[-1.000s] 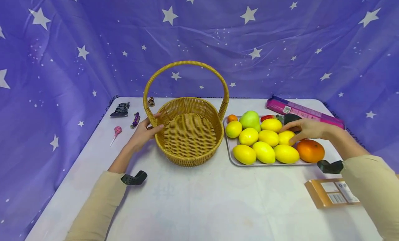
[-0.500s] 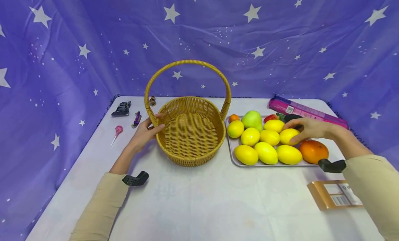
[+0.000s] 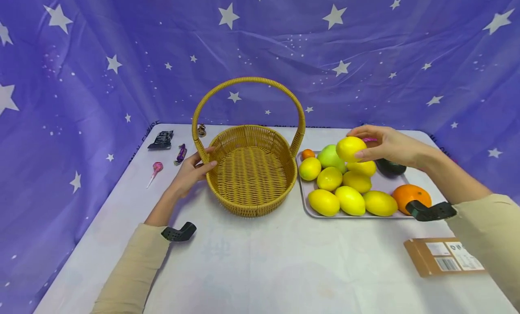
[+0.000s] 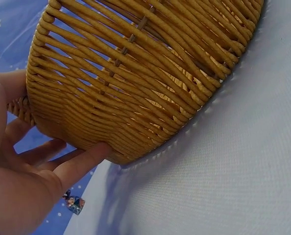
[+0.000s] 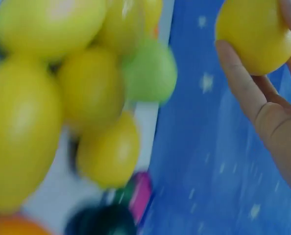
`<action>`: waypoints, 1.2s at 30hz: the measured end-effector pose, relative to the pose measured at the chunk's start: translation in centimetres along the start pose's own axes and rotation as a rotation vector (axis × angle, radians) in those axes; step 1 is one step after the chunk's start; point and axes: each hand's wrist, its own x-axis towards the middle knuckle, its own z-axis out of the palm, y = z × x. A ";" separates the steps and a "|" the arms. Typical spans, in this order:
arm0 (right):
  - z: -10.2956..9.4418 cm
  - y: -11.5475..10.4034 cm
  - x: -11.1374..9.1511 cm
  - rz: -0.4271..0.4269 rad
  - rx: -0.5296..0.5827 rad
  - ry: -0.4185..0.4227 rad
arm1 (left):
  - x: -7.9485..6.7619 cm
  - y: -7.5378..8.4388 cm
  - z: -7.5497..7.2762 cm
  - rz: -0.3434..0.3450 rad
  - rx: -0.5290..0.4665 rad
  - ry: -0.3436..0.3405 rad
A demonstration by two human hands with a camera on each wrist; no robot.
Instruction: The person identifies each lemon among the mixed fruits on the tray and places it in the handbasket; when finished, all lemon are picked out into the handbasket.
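Observation:
A round wicker basket [image 3: 252, 174] with a tall arched handle stands upright on the table, nothing inside it. My left hand [image 3: 190, 171] grips its left rim at the foot of the handle; in the left wrist view the fingers [image 4: 84, 164] lie against the woven outer wall. Above the tray [image 3: 304, 201], my right hand [image 3: 386, 144] pinches a lemon [image 3: 351, 149] between thumb and fingers, lifted clear of the others. Several more lemons [image 3: 350, 200], a green pear [image 3: 331, 158], a small orange fruit [image 3: 307, 154], a large orange [image 3: 411, 197] and an avocado [image 3: 391, 167] lie on the tray.
On the left lie a pink lollipop [image 3: 156, 166], a purple-wrapped candy [image 3: 181, 154], a black packet [image 3: 161, 140] and a small brown-wrapped candy [image 3: 201, 130]. A cardboard box [image 3: 443, 257] lies at the front right, partly under the right sleeve. A starry curtain [image 3: 260, 47] hangs behind the table.
My right hand has taken hold of a lemon, lifted it off the tray and carried it leftward. The left hand has stayed on the basket rim. The head view has shifted slightly.

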 end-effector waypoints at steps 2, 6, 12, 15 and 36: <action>0.9 -1.6 1.1 -0.035 0.039 -0.037 | 0.0 0.0 0.1 0.006 0.000 0.001; 2.7 -4.2 3.4 -0.102 0.067 -0.129 | 0.0 0.0 0.2 0.013 -0.015 0.009; 6.3 -7.2 6.7 -0.160 0.056 -0.236 | -0.2 -0.1 0.4 0.012 -0.028 0.020; 8.2 -8.5 8.1 -0.158 0.057 -0.258 | -0.2 -0.1 0.4 0.017 -0.027 0.023; 19.6 -13.2 16.2 0.266 0.213 -0.284 | -0.2 0.1 0.4 0.016 -0.013 0.029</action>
